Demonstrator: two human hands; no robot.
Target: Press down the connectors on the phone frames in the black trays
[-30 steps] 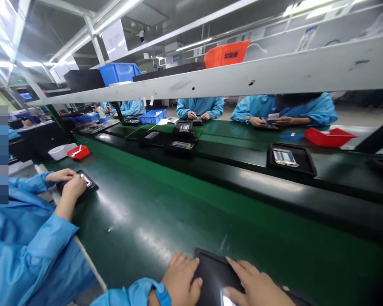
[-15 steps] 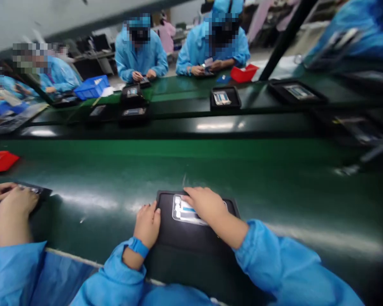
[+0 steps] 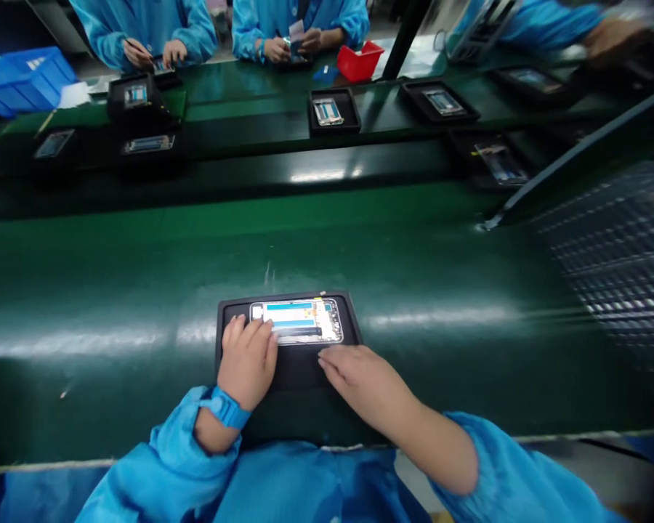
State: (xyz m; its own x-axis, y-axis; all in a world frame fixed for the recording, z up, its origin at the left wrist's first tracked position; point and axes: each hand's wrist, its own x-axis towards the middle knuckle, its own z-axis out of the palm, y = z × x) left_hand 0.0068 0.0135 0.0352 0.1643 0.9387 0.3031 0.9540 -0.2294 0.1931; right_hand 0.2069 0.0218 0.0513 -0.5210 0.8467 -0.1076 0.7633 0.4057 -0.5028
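A black tray (image 3: 349,327) lies on the green belt (image 3: 142,276) just in front of me. In it sits a phone frame (image 3: 299,321) with blue and white parts showing. My left hand (image 3: 246,361) rests on the tray's left part, fingers curled loosely, fingertips touching the left end of the phone frame. My right hand (image 3: 360,374) lies flat on the tray's near edge, fingers stretched toward the frame's lower side, holding nothing.
More black trays with phone frames (image 3: 328,110) (image 3: 441,102) sit on the far lanes. Other workers in blue coats (image 3: 299,22) handle parts across the line. A red bin (image 3: 360,62) and a blue bin (image 3: 25,80) stand at the back. A metal mesh (image 3: 615,254) is at right.
My view has tilted down toward the belt. My right hand has come off the phone frame and now lies at the tray's near edge; my left hand has slid onto the frame's left end.
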